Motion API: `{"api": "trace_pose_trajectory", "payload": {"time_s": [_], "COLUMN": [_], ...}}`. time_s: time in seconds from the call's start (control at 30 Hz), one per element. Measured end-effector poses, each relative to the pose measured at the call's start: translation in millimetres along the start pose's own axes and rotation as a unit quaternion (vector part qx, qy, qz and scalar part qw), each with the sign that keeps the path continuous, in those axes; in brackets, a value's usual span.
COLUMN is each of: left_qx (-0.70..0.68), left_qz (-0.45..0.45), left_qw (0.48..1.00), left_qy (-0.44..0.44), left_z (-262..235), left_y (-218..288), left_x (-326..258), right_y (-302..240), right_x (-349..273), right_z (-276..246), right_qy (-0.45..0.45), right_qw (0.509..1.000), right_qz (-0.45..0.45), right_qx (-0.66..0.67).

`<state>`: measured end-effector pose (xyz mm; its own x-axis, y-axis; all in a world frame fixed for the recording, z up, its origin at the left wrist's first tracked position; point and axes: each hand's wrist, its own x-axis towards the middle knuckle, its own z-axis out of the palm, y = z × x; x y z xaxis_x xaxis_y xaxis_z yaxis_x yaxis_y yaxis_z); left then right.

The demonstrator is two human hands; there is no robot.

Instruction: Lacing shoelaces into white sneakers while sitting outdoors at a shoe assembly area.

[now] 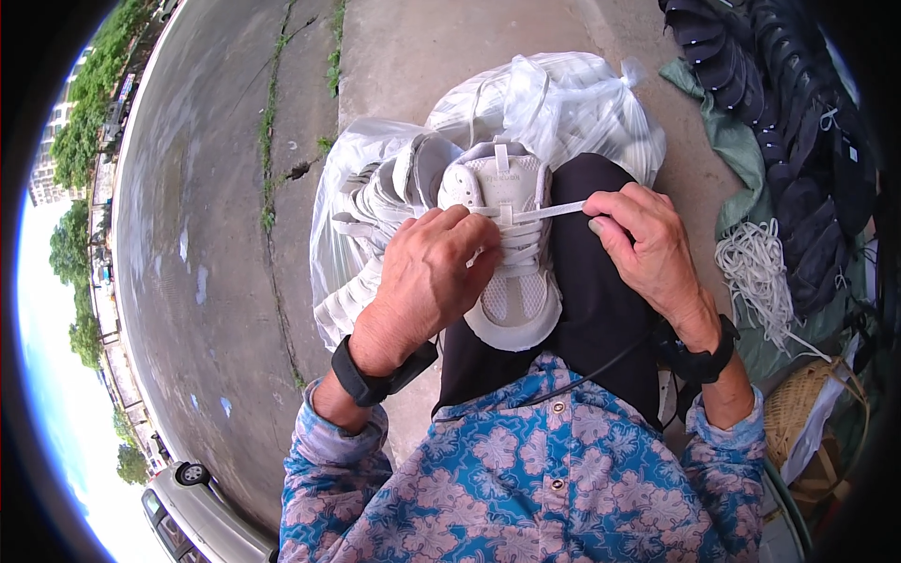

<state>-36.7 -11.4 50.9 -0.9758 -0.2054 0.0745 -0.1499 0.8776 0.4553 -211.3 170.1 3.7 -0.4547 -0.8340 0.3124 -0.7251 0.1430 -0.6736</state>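
A pale grey-white sneaker rests at my lap against my dark trouser leg, its toe toward me and its tongue pointing away. White shoelace runs across its upper eyelets and is drawn out taut to the right. Thumb and fingertips of my right hand pinch that stretch of lace, off the shoe's right side. Over the shoe's left edge, my left hand is closed with curled fingers. The lace passes in at its fingertips, where its end is hidden.
Clear plastic bags of similar pale shoes lie just beyond and to the left. At right are a bundle of white laces, rows of dark shoe pieces on green sheeting and a woven basket. A silver vehicle stands far left.
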Motion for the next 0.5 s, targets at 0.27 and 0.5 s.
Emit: {"api": "trace_pose_trajectory", "payload": {"time_s": [0.27,0.5], "left_qx": [-0.004,-0.065], "left_qz": [-0.004,-0.021], "left_qw": [1.000,0.997], "left_qy": [-0.008,-0.027], "left_z": [10.8,7.2], "left_y": [-8.7,-8.2], "left_x": [-0.5,-2.8], "right_y": [1.2,2.2], "right_x": [-1.9,-5.8], "right_z": [0.0,0.7], "right_qy": [0.006,0.011], "right_qw": [1.000,1.000], "right_qz": [-0.006,-0.008], "right_qx": [0.006,0.013]}}
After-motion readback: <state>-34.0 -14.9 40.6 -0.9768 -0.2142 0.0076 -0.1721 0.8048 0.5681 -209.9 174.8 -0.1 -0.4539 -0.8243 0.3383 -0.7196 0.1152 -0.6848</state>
